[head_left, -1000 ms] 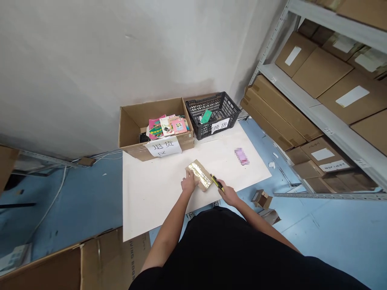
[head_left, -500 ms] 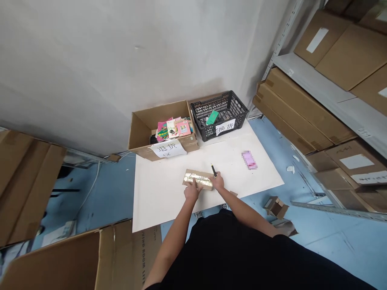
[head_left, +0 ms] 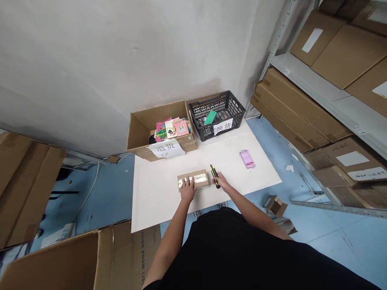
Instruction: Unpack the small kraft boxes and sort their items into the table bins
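A small brown parcel (head_left: 195, 179) sealed with shiny tape lies flat on the white board (head_left: 157, 193). My left hand (head_left: 188, 189) rests on the parcel's near left part with its fingers spread and pressing down. My right hand (head_left: 223, 182) is closed round a yellow and black utility knife (head_left: 214, 176), whose tip points away from me just beside the parcel's right end.
At the back stand an open cardboard box (head_left: 137, 129) of colourful booklets and a black plastic crate (head_left: 225, 110) holding a green item, both labelled. A pink item (head_left: 247, 158) lies to the right. Shelves of cartons (head_left: 329, 80) rise at right; big cartons (head_left: 90, 262) stand at near left.
The parcel has been turned from a slant to lie square to me and shifted left. My right hand with the knife has come up beside its right end.
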Motion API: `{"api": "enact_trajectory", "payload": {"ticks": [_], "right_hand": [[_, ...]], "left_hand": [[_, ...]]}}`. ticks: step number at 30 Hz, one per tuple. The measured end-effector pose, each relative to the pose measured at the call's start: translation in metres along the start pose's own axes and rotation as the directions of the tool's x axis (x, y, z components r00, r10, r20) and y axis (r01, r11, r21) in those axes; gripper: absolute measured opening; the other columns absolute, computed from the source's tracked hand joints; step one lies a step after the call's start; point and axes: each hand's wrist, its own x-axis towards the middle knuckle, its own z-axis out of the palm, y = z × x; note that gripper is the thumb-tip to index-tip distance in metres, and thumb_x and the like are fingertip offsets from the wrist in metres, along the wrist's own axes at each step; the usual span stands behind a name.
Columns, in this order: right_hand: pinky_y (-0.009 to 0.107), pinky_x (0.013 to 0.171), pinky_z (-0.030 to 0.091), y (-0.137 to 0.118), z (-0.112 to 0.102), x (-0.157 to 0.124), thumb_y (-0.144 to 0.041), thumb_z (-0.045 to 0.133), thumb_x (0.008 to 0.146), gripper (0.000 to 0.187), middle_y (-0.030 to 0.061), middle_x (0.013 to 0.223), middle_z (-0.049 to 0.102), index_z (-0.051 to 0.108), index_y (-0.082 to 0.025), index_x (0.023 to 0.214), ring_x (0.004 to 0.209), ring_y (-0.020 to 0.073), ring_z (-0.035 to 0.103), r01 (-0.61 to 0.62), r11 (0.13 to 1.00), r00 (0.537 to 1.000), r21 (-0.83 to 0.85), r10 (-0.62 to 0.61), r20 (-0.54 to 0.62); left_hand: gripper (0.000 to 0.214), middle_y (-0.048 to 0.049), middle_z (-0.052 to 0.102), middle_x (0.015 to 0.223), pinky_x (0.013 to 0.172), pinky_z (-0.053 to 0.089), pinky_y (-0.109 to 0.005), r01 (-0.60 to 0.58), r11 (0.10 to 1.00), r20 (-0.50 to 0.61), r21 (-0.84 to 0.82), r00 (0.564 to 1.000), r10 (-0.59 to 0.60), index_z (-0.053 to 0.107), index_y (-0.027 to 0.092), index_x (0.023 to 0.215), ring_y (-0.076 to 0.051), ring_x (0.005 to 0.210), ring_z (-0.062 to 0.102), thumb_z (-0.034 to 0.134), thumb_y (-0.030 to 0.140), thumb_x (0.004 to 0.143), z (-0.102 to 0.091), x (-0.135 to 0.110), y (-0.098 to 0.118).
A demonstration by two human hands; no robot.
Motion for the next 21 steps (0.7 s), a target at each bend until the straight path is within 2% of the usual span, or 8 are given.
{"api": "enact_trajectory", "payload": {"ticks": [3,7,15,21], "right_hand": [[0.02,0.048,0.044,-0.001,-0.006,-0.004,-0.055,0.06,0.098,0.032,-0.0085,0.057,0.058,0.048,-0.025,0.099,0.043,0.012,0.056,-0.073,0.979,0.997,-0.191,0.078,0.019],[0.018,0.043,0.038,-0.005,-0.002,-0.007,-0.057,0.058,0.102,0.035,-0.0084,0.052,0.055,0.05,-0.024,0.092,0.038,0.0098,0.051,-0.063,0.915,0.993,-0.398,0.097,0.067],[0.02,0.042,0.033,-0.007,0.005,-0.007,-0.053,0.055,0.104,0.034,-0.0088,0.049,0.052,0.049,-0.024,0.089,0.035,0.0105,0.047,-0.05,0.892,0.994,-0.449,0.087,0.064],[0.02,0.041,0.032,-0.003,0.005,-0.007,-0.054,0.057,0.103,0.035,-0.0086,0.048,0.051,0.049,-0.024,0.087,0.035,0.0108,0.046,-0.04,0.893,0.996,-0.448,0.072,0.054]], "left_hand": [[0.071,-0.0119,0.018,0.178,0.121,0.036,-0.061,-0.008,1.0,0.014,0.026,1.0,0.007,0.022,0.028,0.17,-0.04,0.162,0.015,0.035,0.055,0.105,0.006,0.0,0.0],[0.071,-0.0115,0.016,0.178,0.121,0.036,-0.062,-0.007,0.999,0.041,0.036,0.999,0.006,0.018,0.031,0.171,-0.04,0.162,0.015,0.033,0.056,0.105,0.006,0.004,-0.001],[0.073,-0.0123,0.014,0.178,0.124,0.033,-0.057,0.003,0.999,0.075,0.051,0.997,-0.007,0.02,0.026,0.171,-0.04,0.162,0.016,0.034,0.056,0.106,0.003,0.006,0.0],[0.071,-0.0114,0.017,0.178,0.123,0.034,-0.057,0.0,0.998,0.061,0.055,0.998,-0.004,0.02,0.031,0.17,-0.038,0.163,0.016,0.034,0.058,0.106,0.004,0.008,-0.001]]}}
